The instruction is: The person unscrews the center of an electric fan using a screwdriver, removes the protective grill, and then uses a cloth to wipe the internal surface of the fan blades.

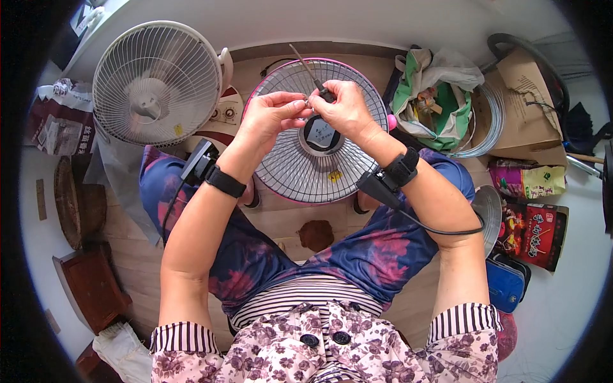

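Both my hands are raised over a round wire grille with a pink rim [287, 179], which has a dark centre disc and looks like a fan or fan-shaped heater. In my right hand [348, 115] is a screwdriver [308, 71], its black handle in the fingers and its metal shaft slanting up and to the left. My left hand [274, 118] is closed in a pinch beside the right fingertips. A small shiny bit shows between the two hands, too small to name.
A white fan [150, 89] stands at the far left. At the far right sit a green-and-white bag [440, 124], a coil of wire [491, 118] and a cardboard box [523, 102]. A red package [533, 233] and a blue case [504, 285] are at the right; a brown wooden piece [92, 287] is left.
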Available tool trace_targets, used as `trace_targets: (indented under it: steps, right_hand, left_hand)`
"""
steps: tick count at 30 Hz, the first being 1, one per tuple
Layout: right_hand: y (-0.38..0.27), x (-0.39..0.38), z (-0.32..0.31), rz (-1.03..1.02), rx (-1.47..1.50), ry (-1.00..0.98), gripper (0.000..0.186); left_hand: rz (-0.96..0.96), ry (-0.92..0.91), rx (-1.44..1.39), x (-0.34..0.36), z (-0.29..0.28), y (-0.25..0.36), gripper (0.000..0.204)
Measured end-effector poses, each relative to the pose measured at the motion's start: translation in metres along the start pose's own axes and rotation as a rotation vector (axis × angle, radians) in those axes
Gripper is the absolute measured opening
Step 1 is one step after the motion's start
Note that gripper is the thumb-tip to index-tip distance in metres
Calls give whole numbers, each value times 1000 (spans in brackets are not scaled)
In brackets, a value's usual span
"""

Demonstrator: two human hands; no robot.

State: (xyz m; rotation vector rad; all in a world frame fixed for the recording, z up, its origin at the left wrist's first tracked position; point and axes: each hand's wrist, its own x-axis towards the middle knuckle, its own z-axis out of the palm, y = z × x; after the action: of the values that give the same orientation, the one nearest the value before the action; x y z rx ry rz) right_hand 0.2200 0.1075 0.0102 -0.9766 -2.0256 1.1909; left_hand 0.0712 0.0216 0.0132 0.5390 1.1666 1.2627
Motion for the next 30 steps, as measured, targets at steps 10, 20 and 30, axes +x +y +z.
trace_targets:
  steps: [10,20,30]
  right_hand:
    - [6,2,2,0,67,-12,21]
    - [-3,-2,-6,140,134,-94,18]
    - [-20,-5,-8,305,336,-156,15]
  left_hand:
    - [13,10,-9,0,1,-1,25]
    - [22,23,15,4,1,-7,19]
    - [85,74,15,2,4,-9,18]
